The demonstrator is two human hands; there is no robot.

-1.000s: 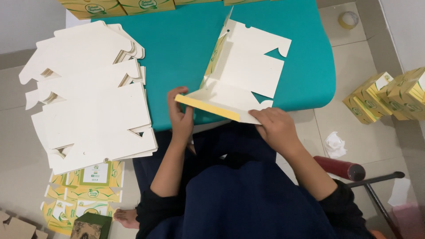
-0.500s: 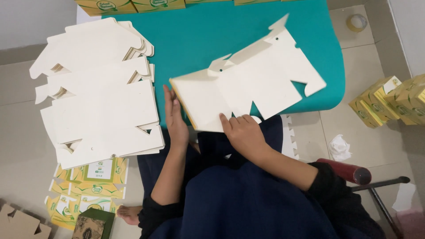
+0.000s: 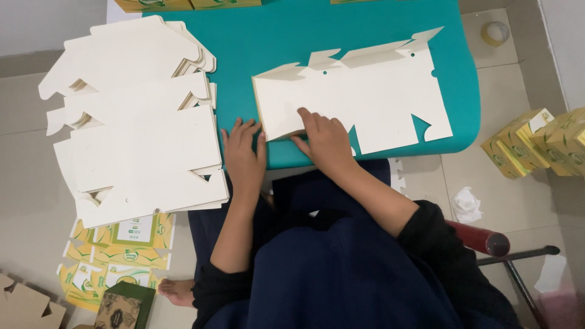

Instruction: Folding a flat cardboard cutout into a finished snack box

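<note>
Right hand flat on carton blank, left hand palm-down beside it

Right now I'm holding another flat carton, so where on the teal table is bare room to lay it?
Bare teal table shows above the flat white carton, right of the stacked blanks. The near edge is crowded: left hand and right hand rest there.
</note>
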